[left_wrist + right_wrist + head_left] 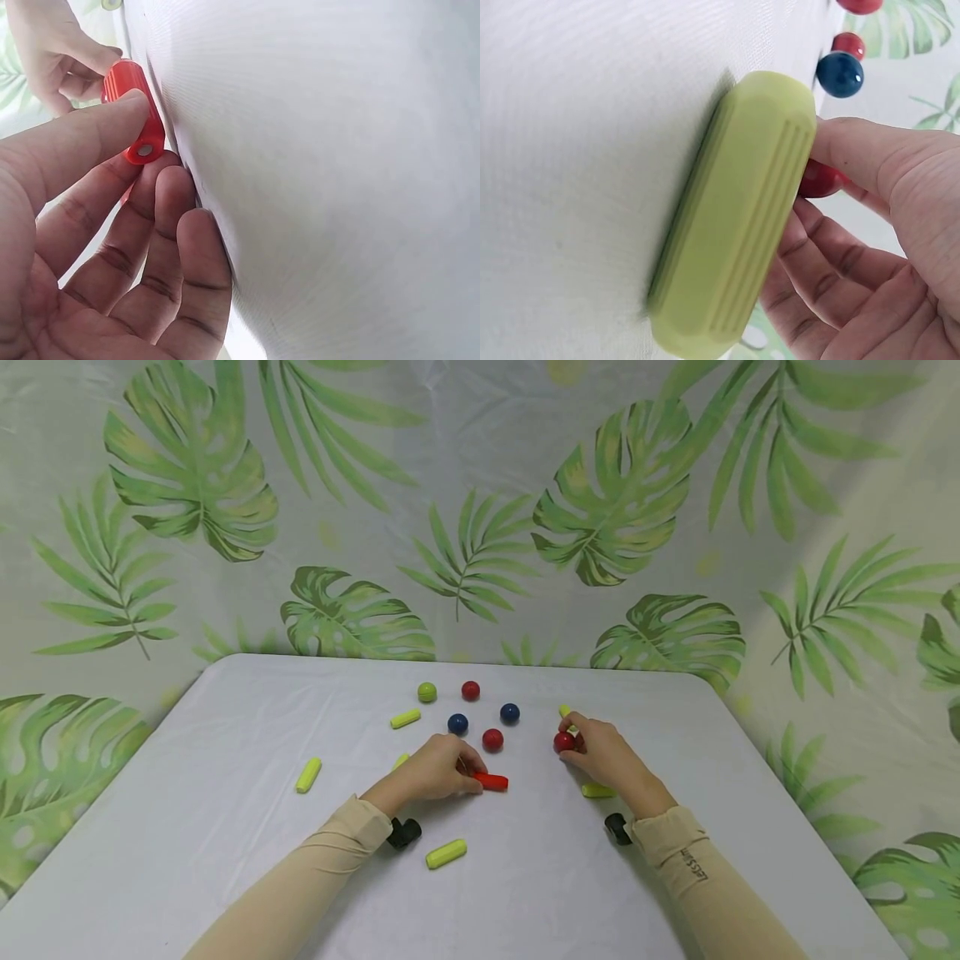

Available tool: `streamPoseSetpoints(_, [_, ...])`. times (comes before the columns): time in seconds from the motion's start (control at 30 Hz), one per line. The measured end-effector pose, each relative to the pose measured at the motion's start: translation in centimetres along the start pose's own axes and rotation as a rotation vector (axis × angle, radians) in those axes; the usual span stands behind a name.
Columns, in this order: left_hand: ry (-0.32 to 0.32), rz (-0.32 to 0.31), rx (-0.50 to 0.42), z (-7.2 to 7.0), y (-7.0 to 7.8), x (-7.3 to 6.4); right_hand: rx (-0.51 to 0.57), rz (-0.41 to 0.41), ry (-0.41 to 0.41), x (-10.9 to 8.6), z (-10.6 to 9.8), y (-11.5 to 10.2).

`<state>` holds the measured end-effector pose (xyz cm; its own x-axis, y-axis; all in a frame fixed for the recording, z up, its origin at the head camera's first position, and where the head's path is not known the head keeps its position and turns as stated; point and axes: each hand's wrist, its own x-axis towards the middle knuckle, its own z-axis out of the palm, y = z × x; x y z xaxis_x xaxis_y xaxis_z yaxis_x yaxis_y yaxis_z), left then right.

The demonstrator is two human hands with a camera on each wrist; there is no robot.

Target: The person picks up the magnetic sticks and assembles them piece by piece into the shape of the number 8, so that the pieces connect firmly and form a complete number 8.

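Over the middle of the table, my left hand (442, 768) pinches a ridged red rod (495, 782) between thumb and fingers. In the left wrist view the red rod (131, 82) shows a silvery disc in its near end. Off to the right, my right hand (606, 752) grips a shiny red ball (564, 742) with thumb and fingertips. The right wrist view has this red ball (821, 180) partly hidden behind a yellow-green rod (735, 217). That rod lies on the cloth below the right hand. Another yellow-green rod (565, 711) lies just beyond the right fingers.
Behind the left hand are a green ball (427, 692), two blue balls (510, 713) and two red balls (492, 740). More yellow-green rods lie left (308, 775), at the back (405, 719) and in front (446, 854). A leaf-patterned curtain (465, 552) hangs behind the white-covered table (525, 902).
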<state>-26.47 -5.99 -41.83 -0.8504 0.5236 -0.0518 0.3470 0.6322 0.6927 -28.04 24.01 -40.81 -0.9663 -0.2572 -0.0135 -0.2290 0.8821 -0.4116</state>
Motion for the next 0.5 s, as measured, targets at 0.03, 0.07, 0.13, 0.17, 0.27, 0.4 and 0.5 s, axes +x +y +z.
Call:
streamPoseSetpoints(0.03, [0.0, -0.006, -0.002, -0.02, 0.03, 0.02, 0.002, 0.004, -0.003, -0.04, -0.02, 0.0])
streamPoseSetpoints(0.07, [-0.001, -0.012, -0.006, -0.04, 0.05, 0.04, 0.003, 0.006, -0.005, -0.07, -0.04, 0.03])
streamPoseSetpoints(0.13, [0.0, -0.019, -0.01, -0.1, 0.11, 0.07, 0.009, 0.01, -0.01, -0.16, -0.07, 0.05])
streamPoseSetpoints(0.17, [0.0, -0.022, -0.012, -0.14, 0.13, 0.09, 0.012, 0.016, -0.012, -0.17, -0.07, 0.06])
streamPoseSetpoints(0.27, [0.005, -0.02, -0.011, -0.27, 0.17, 0.16, 0.02, 0.021, -0.02, -0.28, -0.06, 0.14])
streamPoseSetpoints(0.4, [0.012, -0.024, -0.005, -0.43, 0.13, 0.33, 0.031, 0.032, -0.039, -0.5, -0.07, 0.02])
streamPoseSetpoints(0.5, [0.015, -0.029, -0.005, -0.55, 0.09, 0.5, 0.038, 0.033, -0.054, -0.64, -0.11, -0.17])
